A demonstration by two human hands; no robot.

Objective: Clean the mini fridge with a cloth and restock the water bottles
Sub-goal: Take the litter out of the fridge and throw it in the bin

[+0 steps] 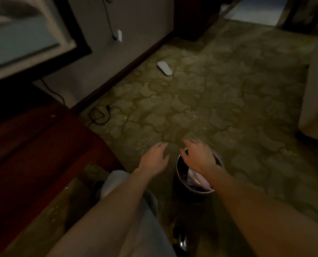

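Both my hands reach forward and down over a dim patterned carpet. My left hand (154, 158) hovers with fingers spread and nothing in it, just left of a small round metal bin (180, 175). My right hand (197, 156) is above the bin's far rim, fingers apart and empty. Inside the bin lies pale pinkish-white material (200, 180), cloth or paper, I cannot tell which. No fridge, cloth in hand or water bottle is in view.
A dark red wooden desk (33, 154) fills the left side, with a framed screen or mirror (24, 39) above it. A black cable (98, 115) lies by the skirting, a white slipper (164, 68) further out. A pale armchair (315, 101) stands at the right.
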